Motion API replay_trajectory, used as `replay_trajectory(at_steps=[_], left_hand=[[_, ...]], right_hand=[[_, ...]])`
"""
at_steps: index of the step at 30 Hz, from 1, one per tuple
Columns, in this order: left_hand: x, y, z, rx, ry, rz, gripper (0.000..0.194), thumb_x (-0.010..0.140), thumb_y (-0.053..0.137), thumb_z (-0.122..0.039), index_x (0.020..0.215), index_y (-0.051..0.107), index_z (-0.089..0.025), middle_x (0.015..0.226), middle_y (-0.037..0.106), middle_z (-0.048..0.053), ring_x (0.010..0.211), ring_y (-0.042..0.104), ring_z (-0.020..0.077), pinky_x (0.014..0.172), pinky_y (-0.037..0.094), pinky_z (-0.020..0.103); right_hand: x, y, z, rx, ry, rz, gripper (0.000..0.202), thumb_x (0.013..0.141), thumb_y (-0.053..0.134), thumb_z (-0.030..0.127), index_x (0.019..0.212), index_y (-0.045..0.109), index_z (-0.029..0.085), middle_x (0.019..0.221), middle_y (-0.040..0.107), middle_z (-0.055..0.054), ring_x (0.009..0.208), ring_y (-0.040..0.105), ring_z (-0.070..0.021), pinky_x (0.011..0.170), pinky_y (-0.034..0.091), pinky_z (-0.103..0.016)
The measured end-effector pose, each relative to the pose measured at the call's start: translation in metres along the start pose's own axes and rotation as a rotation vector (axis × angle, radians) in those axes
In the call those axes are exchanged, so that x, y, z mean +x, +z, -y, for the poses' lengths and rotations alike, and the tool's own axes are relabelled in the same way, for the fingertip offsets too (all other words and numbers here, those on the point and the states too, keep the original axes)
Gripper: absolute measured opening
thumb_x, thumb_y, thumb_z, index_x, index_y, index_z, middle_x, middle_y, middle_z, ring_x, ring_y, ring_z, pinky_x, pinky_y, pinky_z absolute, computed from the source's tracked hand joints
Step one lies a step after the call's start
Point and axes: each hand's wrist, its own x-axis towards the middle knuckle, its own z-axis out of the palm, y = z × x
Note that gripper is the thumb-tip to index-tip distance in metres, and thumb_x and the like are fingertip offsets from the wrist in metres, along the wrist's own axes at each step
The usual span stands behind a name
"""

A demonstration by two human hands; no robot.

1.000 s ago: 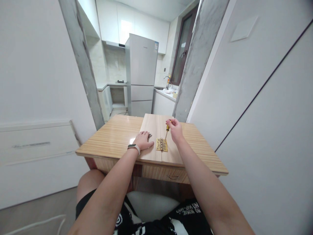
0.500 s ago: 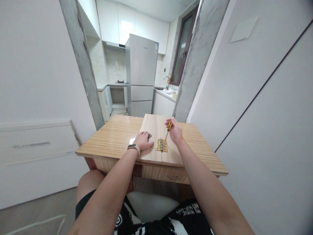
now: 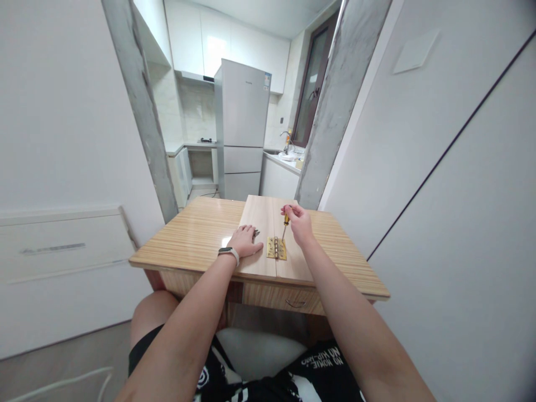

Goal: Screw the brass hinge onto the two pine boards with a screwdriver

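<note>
A brass-coloured hinge [image 3: 277,249] lies unfolded across the seam between two pale wooden boards [image 3: 262,209]. My right hand [image 3: 300,223] grips a yellow-and-black screwdriver [image 3: 286,219] by its handle. The screwdriver stands nearly upright, its tip at the upper right part of the hinge; any screw under it is too small to make out. To the left of the hinge, my left hand [image 3: 244,241] lies flat on the left board with fingers spread. Small dark metal pieces [image 3: 256,233], perhaps screws, lie beside its fingers, partly covered.
The boards rest on a wood-grain table [image 3: 188,237] with a drawer handle [image 3: 295,304] at its front. Beyond the table stand a grey fridge [image 3: 245,111] and a sink counter [image 3: 280,167]. White walls flank both sides.
The screwdriver has gone from leaning right to nearly upright, and my right fingers have shifted to the top of its handle. My left hand stays in place.
</note>
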Motion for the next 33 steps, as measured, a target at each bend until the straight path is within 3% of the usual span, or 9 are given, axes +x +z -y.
replay_trajectory(at_steps=[9, 14, 22, 28, 33], left_hand=[[-0.0001, 0.0018, 0.0024, 0.003, 0.012, -0.015, 0.072, 0.088, 0.061, -0.064, 0.146, 0.056, -0.022, 0.159, 0.053, 0.013, 0.149, 0.042, 0.0368, 0.125, 0.034, 0.049], [-0.0005, 0.0004, 0.0013, -0.004, 0.008, -0.005, 0.071, 0.088, 0.061, -0.063, 0.147, 0.056, -0.022, 0.158, 0.054, 0.013, 0.149, 0.043, 0.0369, 0.125, 0.033, 0.049], [-0.0007, -0.0007, 0.0014, 0.002, 0.013, -0.005, 0.07, 0.088, 0.061, -0.063, 0.146, 0.055, -0.022, 0.158, 0.054, 0.013, 0.149, 0.043, 0.0365, 0.124, 0.034, 0.048], [0.0, 0.0027, 0.0032, 0.016, 0.023, -0.02, 0.067, 0.088, 0.062, -0.062, 0.142, 0.057, -0.022, 0.155, 0.056, 0.013, 0.146, 0.045, 0.0366, 0.123, 0.035, 0.049], [0.001, 0.0046, 0.004, 0.013, 0.029, -0.031, 0.07, 0.088, 0.062, -0.063, 0.143, 0.057, -0.021, 0.155, 0.056, 0.014, 0.146, 0.045, 0.0366, 0.124, 0.035, 0.048]], right_hand=[[0.0036, -0.0018, -0.0082, 0.035, -0.025, -0.093, 0.052, 0.067, 0.093, 0.059, 0.083, 0.058, 0.024, 0.085, 0.074, -0.001, 0.08, 0.073, -0.0193, 0.072, 0.054, -0.031], [0.0002, -0.0002, -0.0053, 0.061, 0.0, -0.044, 0.056, 0.071, 0.09, 0.062, 0.087, 0.05, 0.026, 0.084, 0.073, 0.0, 0.073, 0.069, -0.0166, 0.068, 0.051, -0.029], [0.0013, -0.0005, -0.0065, 0.187, 0.041, 0.043, 0.041, 0.092, 0.062, 0.066, 0.089, 0.066, 0.025, 0.081, 0.071, -0.003, 0.067, 0.06, -0.0161, 0.07, 0.051, -0.032], [0.0011, -0.0065, -0.0082, 0.137, 0.089, 0.078, 0.042, 0.086, 0.076, 0.064, 0.092, 0.074, 0.022, 0.095, 0.075, -0.006, 0.081, 0.067, -0.019, 0.075, 0.053, -0.033], [-0.0004, -0.0035, -0.0082, 0.081, 0.04, 0.093, 0.047, 0.083, 0.079, 0.067, 0.091, 0.076, 0.021, 0.097, 0.077, -0.006, 0.087, 0.069, -0.0193, 0.083, 0.054, -0.034]])
